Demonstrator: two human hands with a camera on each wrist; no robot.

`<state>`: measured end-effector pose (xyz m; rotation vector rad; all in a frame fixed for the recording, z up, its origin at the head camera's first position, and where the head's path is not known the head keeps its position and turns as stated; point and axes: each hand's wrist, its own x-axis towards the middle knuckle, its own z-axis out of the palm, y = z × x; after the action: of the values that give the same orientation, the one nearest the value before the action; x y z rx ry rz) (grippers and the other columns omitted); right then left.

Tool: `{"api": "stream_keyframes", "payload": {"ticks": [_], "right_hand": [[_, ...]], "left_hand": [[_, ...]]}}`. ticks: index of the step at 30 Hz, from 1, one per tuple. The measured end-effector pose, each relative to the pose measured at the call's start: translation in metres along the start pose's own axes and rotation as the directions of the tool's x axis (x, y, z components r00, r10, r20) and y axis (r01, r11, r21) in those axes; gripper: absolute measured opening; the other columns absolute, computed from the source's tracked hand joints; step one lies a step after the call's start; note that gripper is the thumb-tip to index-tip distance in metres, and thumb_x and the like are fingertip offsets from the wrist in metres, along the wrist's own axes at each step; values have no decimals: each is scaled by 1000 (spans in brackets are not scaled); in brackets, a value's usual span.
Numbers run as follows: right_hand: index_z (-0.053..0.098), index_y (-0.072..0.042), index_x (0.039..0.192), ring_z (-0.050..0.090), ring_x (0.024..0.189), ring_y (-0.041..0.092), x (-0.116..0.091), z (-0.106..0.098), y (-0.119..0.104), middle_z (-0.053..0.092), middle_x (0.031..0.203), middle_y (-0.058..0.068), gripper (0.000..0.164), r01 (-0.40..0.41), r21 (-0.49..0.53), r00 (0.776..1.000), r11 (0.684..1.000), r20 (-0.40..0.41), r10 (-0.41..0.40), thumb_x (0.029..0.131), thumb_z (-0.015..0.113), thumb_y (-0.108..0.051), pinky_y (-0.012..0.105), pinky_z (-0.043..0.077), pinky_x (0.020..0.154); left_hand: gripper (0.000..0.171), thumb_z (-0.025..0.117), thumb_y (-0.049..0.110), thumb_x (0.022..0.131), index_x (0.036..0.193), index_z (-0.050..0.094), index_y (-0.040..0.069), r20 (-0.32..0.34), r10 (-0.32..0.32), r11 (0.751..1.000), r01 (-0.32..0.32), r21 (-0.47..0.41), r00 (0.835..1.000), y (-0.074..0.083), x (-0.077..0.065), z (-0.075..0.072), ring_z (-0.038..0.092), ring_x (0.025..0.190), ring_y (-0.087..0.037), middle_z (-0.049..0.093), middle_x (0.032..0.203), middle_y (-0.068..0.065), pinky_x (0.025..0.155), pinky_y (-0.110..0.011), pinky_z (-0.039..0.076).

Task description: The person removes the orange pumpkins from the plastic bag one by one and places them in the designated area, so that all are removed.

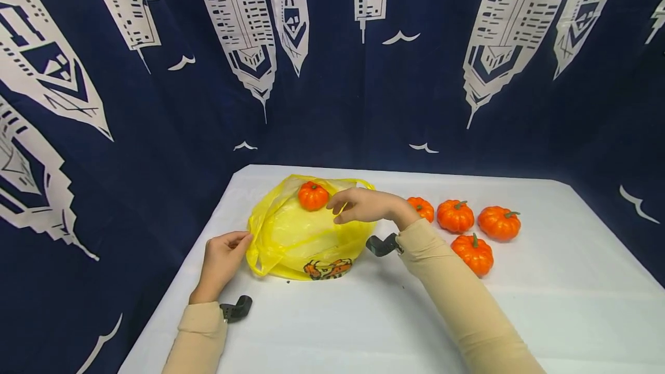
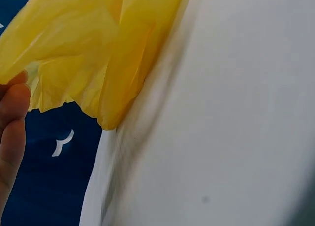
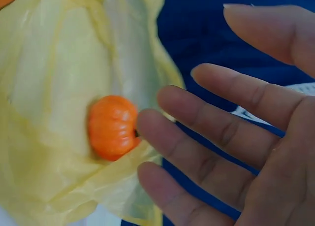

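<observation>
A yellow plastic bag (image 1: 291, 235) lies spread on the table with its mouth facing up, an orange tiger-like print on its near side. Inside it, toward the back, is a small orange pumpkin (image 1: 313, 196), also visible in the right wrist view. My left hand (image 1: 222, 261) pinches the bag's left edge between thumb and fingertips; the left wrist view shows the yellow film drawn up from those fingertips. Over the bag's right part hovers my right hand (image 1: 363, 205), its fingers spread and relaxed, holding nothing, fingertips near the pumpkin.
Several more orange pumpkins (image 1: 455, 216) with green stems stand on the white table (image 1: 571, 316) right of the bag, one partly hidden behind my right wrist. A dark blue curtain (image 1: 363, 108) with white building prints hangs behind the table.
</observation>
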<state>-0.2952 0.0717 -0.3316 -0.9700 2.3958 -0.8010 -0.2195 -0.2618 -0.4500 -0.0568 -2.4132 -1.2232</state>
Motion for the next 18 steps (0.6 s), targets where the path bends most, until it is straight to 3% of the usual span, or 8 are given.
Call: {"api": "stream_keyframes", "payload": {"ticks": [13,18], "right_hand": [[66,-3,123,62,113,26,38,-5,12,67,124,14,30,-15,-131,998,991,-54,8,96,64,-16,38,53,96],[65,1,127,61,115,29,54,-13,15,66,128,18,33,-37,-151,995,988,-96,22,96,61,-12,40,52,99]], "left_hand": [[12,73,9,91,96,79,0,6,33,999,-33,0,999,1,0,4,61,64,-7,76,78,-10,58,-20,50],[11,73,9,91,95,79,1,-4,24,1000,-24,2,1000,-1,-1,3,62,64,-6,75,77,-10,58,-20,51]]}}
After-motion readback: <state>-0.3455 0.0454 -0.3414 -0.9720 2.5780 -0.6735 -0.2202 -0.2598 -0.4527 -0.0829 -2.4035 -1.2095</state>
